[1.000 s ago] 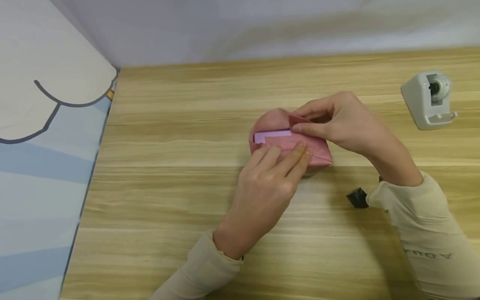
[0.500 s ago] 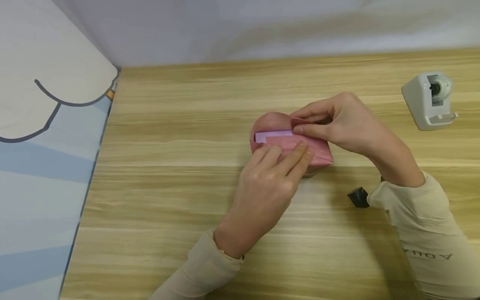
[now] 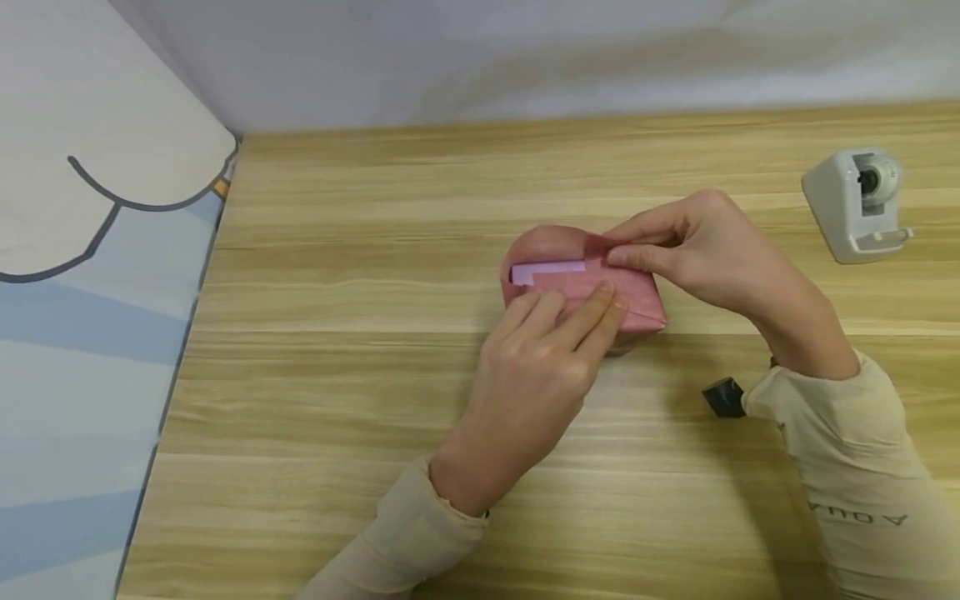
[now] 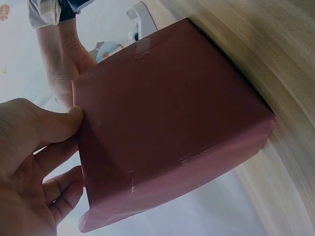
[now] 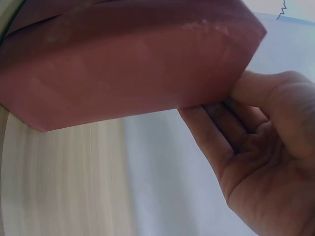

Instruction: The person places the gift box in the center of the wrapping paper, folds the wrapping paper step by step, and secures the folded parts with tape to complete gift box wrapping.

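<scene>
A box wrapped in pink paper (image 3: 633, 293) stands on the wooden table, its upper end partly folded over. Through a gap in the folds shows a pale lavender strip (image 3: 546, 268). My left hand (image 3: 532, 362) holds the near edge: its fingers lie on the folded flap, and the left wrist view shows the thumb against the side of the wrapped box (image 4: 162, 108). With thumb and fingers, my right hand (image 3: 708, 250) pinches the paper at the far right of the opening. In the right wrist view, that hand's fingers reach behind the paper (image 5: 128, 73), their tips hidden.
A white tape dispenser (image 3: 851, 204) with a roll of clear tape stands at the back right of the wooden table (image 3: 337, 375). A black wrist-camera piece (image 3: 723, 397) juts from the right sleeve. A pale wall runs behind the table, with a patterned surface (image 3: 90, 375) on the left.
My right hand has shifted slightly right along the paper's far edge. The raised far part of the paper sits a little lower. My left hand has stayed almost still.
</scene>
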A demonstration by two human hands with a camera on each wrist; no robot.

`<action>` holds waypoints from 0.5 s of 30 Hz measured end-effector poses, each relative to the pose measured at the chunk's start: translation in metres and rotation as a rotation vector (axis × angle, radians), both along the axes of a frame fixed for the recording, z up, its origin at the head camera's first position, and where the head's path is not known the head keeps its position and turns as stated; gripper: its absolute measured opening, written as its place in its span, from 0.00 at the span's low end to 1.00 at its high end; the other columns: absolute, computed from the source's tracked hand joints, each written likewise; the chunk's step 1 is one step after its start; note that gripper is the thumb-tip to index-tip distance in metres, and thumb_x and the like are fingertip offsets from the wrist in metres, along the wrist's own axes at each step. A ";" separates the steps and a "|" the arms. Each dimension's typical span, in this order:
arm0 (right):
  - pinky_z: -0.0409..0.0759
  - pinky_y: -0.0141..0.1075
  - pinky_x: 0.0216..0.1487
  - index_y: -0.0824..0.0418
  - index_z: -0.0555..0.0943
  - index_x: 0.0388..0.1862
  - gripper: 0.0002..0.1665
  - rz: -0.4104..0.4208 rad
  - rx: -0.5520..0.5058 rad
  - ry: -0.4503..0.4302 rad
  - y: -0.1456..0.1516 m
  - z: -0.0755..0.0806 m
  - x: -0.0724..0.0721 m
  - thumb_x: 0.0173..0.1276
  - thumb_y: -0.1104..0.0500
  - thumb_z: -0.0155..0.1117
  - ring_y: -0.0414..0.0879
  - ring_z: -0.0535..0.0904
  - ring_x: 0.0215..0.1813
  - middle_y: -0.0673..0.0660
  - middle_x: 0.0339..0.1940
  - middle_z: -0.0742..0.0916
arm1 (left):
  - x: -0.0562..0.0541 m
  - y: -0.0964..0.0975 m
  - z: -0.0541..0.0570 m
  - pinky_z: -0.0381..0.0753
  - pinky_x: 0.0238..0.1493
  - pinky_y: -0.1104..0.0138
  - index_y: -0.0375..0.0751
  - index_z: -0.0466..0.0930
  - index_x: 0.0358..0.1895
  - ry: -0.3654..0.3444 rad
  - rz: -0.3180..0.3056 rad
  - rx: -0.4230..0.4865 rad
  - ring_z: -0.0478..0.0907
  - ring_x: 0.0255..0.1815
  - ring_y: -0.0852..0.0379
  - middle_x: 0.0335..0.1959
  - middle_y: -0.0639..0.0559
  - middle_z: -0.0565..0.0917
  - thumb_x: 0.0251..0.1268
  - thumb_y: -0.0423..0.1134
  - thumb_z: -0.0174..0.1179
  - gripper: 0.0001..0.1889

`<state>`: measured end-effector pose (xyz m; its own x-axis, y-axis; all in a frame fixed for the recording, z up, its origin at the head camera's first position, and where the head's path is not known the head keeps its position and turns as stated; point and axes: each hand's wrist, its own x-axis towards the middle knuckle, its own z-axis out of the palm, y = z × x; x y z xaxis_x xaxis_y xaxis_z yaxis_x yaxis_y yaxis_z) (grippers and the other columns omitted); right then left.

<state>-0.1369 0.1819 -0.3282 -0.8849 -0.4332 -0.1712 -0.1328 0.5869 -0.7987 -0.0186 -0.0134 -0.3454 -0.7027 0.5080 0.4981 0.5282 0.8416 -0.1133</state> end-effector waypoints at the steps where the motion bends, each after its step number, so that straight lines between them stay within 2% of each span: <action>1: 0.82 0.24 0.41 0.51 0.92 0.51 0.12 0.002 -0.003 0.005 0.000 0.000 0.001 0.69 0.56 0.74 0.28 0.88 0.45 0.53 0.49 0.93 | 0.000 0.000 0.000 0.76 0.53 0.66 0.50 0.89 0.59 0.001 0.001 -0.001 0.77 0.38 0.57 0.59 0.58 0.89 0.80 0.36 0.55 0.16; 4: 0.81 0.21 0.49 0.44 0.87 0.62 0.19 -0.006 -0.029 0.038 0.003 0.003 0.007 0.74 0.54 0.70 0.26 0.87 0.50 0.50 0.53 0.92 | 0.000 0.000 -0.001 0.76 0.54 0.66 0.50 0.89 0.59 0.006 0.003 -0.005 0.77 0.38 0.57 0.59 0.58 0.89 0.79 0.36 0.55 0.16; 6: 0.77 0.19 0.55 0.39 0.81 0.69 0.24 -0.031 -0.058 0.115 0.008 0.005 0.017 0.77 0.53 0.65 0.24 0.84 0.55 0.48 0.58 0.91 | 0.001 0.001 -0.001 0.77 0.54 0.66 0.50 0.89 0.59 0.010 0.003 -0.008 0.77 0.38 0.57 0.59 0.58 0.89 0.80 0.35 0.54 0.16; 9: 0.75 0.18 0.60 0.44 0.79 0.72 0.26 -0.050 -0.129 0.362 0.016 0.004 0.036 0.79 0.62 0.61 0.23 0.82 0.59 0.51 0.60 0.90 | 0.001 0.001 -0.001 0.77 0.53 0.66 0.50 0.89 0.59 0.026 0.002 -0.015 0.77 0.37 0.57 0.59 0.58 0.89 0.80 0.34 0.54 0.16; 12: 0.75 0.23 0.67 0.59 0.85 0.64 0.20 0.017 -0.173 0.656 0.021 -0.006 0.054 0.78 0.67 0.57 0.29 0.82 0.63 0.59 0.56 0.91 | 0.002 0.001 -0.002 0.77 0.52 0.66 0.50 0.89 0.59 0.037 0.005 -0.016 0.78 0.38 0.57 0.59 0.58 0.89 0.80 0.34 0.54 0.16; 13: 0.75 0.25 0.68 0.63 0.86 0.60 0.18 0.053 -0.187 0.726 0.021 -0.010 0.059 0.79 0.67 0.56 0.33 0.82 0.64 0.62 0.55 0.91 | 0.001 0.001 -0.002 0.77 0.52 0.66 0.50 0.89 0.59 0.041 0.007 -0.016 0.78 0.38 0.57 0.59 0.58 0.89 0.80 0.35 0.54 0.16; 15: 0.74 0.28 0.72 0.68 0.87 0.57 0.19 0.113 -0.199 0.795 0.021 -0.017 0.066 0.82 0.61 0.53 0.38 0.82 0.66 0.65 0.55 0.90 | 0.001 0.000 -0.002 0.77 0.52 0.66 0.51 0.89 0.59 0.048 0.011 -0.012 0.78 0.38 0.56 0.58 0.58 0.89 0.80 0.35 0.54 0.16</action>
